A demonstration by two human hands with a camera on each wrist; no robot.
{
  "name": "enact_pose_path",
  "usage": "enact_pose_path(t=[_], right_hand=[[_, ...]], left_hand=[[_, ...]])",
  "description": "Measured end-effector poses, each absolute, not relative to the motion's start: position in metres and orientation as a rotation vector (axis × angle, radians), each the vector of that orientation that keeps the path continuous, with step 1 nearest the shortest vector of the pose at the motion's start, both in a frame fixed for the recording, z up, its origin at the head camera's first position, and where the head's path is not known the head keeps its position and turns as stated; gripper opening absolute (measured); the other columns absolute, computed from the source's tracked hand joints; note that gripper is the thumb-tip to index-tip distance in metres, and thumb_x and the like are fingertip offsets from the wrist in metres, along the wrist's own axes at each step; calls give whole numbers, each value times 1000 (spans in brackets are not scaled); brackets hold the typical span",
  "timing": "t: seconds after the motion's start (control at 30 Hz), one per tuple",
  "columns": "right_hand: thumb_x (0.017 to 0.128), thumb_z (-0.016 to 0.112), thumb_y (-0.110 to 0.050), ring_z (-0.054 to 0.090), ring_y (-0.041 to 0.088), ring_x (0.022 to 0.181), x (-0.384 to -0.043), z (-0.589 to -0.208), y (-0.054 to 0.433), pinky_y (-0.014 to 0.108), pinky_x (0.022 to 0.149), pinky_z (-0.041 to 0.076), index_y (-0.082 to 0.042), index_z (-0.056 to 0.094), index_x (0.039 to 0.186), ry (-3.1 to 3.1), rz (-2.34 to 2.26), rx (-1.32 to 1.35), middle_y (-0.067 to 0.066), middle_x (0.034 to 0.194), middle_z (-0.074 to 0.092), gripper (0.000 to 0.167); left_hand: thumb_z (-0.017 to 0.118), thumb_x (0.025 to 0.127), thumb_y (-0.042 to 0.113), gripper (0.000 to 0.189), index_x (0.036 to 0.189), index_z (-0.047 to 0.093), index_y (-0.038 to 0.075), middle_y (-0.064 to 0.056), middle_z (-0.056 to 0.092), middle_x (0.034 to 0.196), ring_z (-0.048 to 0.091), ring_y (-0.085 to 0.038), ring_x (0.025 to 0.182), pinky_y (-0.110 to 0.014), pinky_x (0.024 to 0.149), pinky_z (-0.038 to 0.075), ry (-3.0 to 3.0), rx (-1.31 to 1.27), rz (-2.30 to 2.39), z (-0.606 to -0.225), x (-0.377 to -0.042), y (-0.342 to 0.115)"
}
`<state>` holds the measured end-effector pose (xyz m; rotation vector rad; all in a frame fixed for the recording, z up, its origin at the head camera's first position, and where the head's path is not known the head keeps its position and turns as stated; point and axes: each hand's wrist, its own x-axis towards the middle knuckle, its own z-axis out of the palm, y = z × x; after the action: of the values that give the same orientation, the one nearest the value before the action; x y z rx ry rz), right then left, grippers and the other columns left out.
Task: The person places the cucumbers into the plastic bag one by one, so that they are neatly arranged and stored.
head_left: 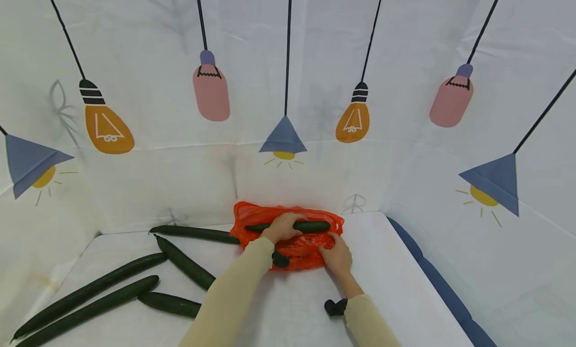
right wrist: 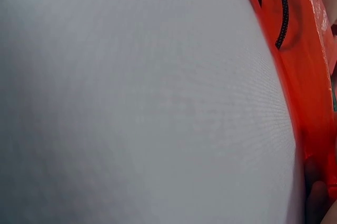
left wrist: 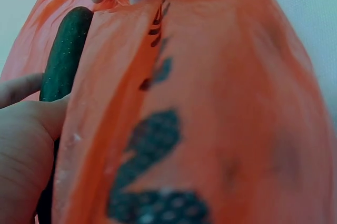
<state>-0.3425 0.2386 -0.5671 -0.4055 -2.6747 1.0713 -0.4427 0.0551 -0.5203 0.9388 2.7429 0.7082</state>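
A long dark green cucumber (head_left: 316,227) lies lengthwise at the opening of a red plastic bag (head_left: 301,246), which is spread at the back of the white table. My left hand (head_left: 281,228) grips the cucumber near its middle. In the left wrist view, the bag's near layer (left wrist: 226,87), printed with dark marks, partly covers the cucumber (left wrist: 66,56) and that hand (left wrist: 23,145). My right hand (head_left: 338,256) pinches the bag's near edge at its right end. Only a strip of the bag (right wrist: 297,61) shows in the right wrist view, with the fingertips mostly hidden.
Several more cucumbers lie on the left of the table: one at the back (head_left: 193,232) reaching the bag, a slanting one (head_left: 186,262), two long ones, and a short one (head_left: 168,304) partly behind my left sleeve. A lamp-patterned white curtain (head_left: 288,187) stands behind the table.
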Motion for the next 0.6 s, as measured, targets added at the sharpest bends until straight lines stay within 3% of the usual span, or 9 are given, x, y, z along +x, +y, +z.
enact_pose_path(t=[0.27,0.6], right_hand=[[85,71,-20,54,39,117,-342,-566,237,58,95,41,-3,54,133,-2672,1093,-400,19,130,57,54],[84,70,-20,54,40,115,-341,-566,238,57,93,42,-3,55,132,-2662,1067,-388,20,129,57,53]], left_hand=[[68,93,24,35,128,63,21,3,59,128,53,-16,116,-37,99,42,2765,931,722,-514,-442,54],[67,94,25,34,128,63,24,5,61,114,55,-13,99,-32,88,47,2798,981,707,-495,-429,36]])
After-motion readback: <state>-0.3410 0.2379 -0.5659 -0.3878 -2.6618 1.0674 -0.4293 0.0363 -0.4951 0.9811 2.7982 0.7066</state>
